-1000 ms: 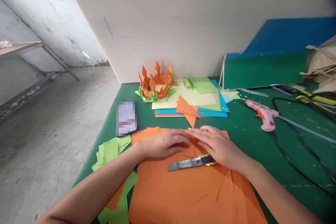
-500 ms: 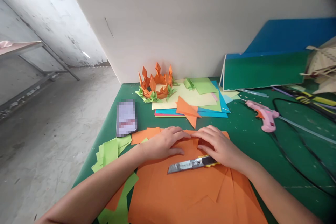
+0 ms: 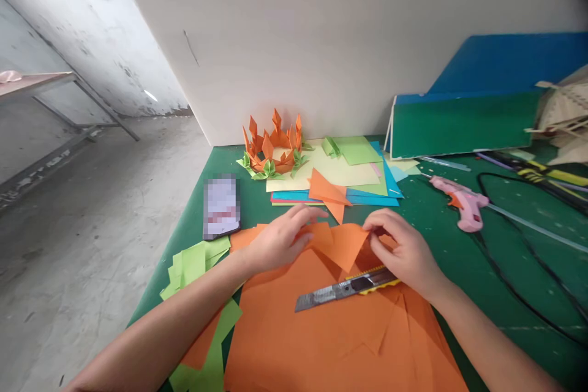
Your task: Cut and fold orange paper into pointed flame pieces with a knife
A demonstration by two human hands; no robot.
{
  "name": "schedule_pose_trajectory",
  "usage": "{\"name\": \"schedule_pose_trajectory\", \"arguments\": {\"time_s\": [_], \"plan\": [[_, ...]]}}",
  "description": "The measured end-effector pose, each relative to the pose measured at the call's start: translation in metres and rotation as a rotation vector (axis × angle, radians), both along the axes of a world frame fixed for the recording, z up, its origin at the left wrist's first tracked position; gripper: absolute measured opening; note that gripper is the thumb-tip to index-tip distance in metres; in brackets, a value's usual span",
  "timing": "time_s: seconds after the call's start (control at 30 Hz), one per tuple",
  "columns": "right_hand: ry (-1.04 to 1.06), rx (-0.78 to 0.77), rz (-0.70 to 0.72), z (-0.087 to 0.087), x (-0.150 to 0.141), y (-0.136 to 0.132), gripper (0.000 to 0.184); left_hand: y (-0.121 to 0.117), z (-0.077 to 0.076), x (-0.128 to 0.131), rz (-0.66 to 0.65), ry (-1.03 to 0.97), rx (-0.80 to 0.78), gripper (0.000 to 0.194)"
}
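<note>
Between my hands a small orange paper sheet [image 3: 346,245] is raised, its right part bent up with a corner pointing down. My right hand [image 3: 399,245] pinches its upper right edge between thumb and fingers. My left hand [image 3: 280,239] is by the sheet's left end, thumb and fingers apart and loosely curved; the thumb seems to touch the paper. Below the sheet, a utility knife [image 3: 346,289] with a worn blade and yellow edging lies on a stack of large orange paper [image 3: 321,343]. The knife's right end sits under my right hand.
An orange and green origami crown [image 3: 271,162] stands behind, left of coloured sheets [image 3: 321,165] and a folded orange piece [image 3: 328,193]. A phone [image 3: 221,205] and green paper strips [image 3: 193,266] lie left. A pink glue gun [image 3: 459,199] with its cord lies right.
My hands have moved apart. The right hand has lifted the small orange sheet's right side, while the left has loosened and shifted left. The knife has become more visible and slightly tilted.
</note>
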State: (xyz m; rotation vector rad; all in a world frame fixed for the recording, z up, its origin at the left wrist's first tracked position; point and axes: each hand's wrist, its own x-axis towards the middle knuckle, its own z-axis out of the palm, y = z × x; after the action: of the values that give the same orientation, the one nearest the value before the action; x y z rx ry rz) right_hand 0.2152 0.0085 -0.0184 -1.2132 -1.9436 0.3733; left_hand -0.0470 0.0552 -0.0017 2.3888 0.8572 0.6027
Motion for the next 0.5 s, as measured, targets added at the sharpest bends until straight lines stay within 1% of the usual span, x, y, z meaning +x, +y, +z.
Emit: {"name": "schedule_pose_trajectory", "arguments": {"time_s": [0.1, 0.17, 0.23, 0.3, 0.4, 0.5], "plan": [[0.074, 0.189, -0.196, 0.002, 0.004, 0.003, 0.016, 0.007, 0.004, -0.004, 0.18, 0.033, 0.082, 0.035], [0.124, 0.272, -0.32, 0.002, 0.007, 0.006, 0.015, 0.013, 0.005, -0.007, 0.273, 0.088, 0.103, 0.03], [0.18, 0.314, -0.423, 0.0, 0.011, 0.009, 0.013, 0.017, 0.006, -0.011, 0.331, 0.141, 0.096, 0.026], [0.233, 0.32, -0.499, -0.003, 0.014, 0.011, 0.011, 0.02, 0.008, -0.014, 0.375, 0.196, 0.091, 0.024], [0.245, 0.282, -0.543, -0.005, 0.017, 0.012, 0.008, 0.021, 0.02, -0.018, 0.415, 0.336, 0.081, 0.022], [0.151, 0.194, -0.478, -0.006, 0.017, 0.012, 0.008, 0.018, 0.038, -0.024, 0.399, 0.585, 0.023, 0.025]]}}
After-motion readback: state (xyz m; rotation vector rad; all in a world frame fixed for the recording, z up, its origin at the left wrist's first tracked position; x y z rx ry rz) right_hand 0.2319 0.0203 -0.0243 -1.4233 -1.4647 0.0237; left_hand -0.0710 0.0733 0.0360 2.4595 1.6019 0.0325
